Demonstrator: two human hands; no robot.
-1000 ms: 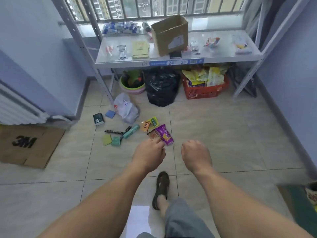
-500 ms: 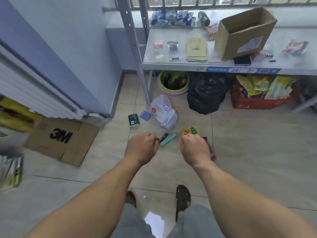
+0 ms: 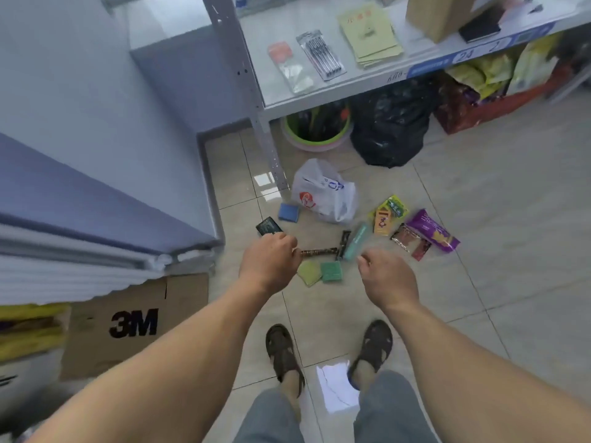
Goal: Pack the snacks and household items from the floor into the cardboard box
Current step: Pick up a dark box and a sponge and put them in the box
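Observation:
Snacks and household items lie scattered on the tiled floor: a purple snack packet (image 3: 433, 230), an orange packet (image 3: 382, 222), a yellow-green packet (image 3: 392, 206), a teal tube (image 3: 355, 240), a brown stick-shaped pack (image 3: 319, 251), two green sponges (image 3: 331, 271), a blue sponge (image 3: 288, 212) and a dark green box (image 3: 268, 226). The cardboard box (image 3: 436, 17) stands on the shelf at the top right, partly cut off. My left hand (image 3: 271, 260) and my right hand (image 3: 387, 278) hang above the items, fingers loosely curled, holding nothing.
A white plastic bag (image 3: 324, 193) lies behind the items. Under the metal shelf (image 3: 319, 91) stand a green basin (image 3: 316, 129), a black bag (image 3: 391, 129) and a red basket (image 3: 499, 100). A flattened 3M carton (image 3: 128, 324) leans by the radiator on the left.
The view has swung left and down and come closer to the floor items. Both hands stay out in front, holding nothing; the right one has drifted apart from the left.

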